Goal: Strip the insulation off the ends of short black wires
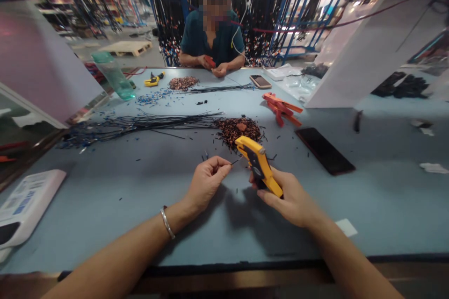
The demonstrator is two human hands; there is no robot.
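1. While the left hand [206, 181] pinches a thin black wire [235, 162] above the bench's [210, 238] nearer half, the right hand [293, 198] grips a yellow wire stripper [259, 168]; stripping seems underway.
2. Next, closing the stripper would call for a steady, aligned wire tip.
3. Beyond lie offcuts [229, 134] and a wire bundle [168, 124] reaching toward the left edge.

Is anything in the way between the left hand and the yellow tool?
Nothing visible blocks it. The thin wire pinched in the left hand points across the gap toward the yellow tool in the right hand.
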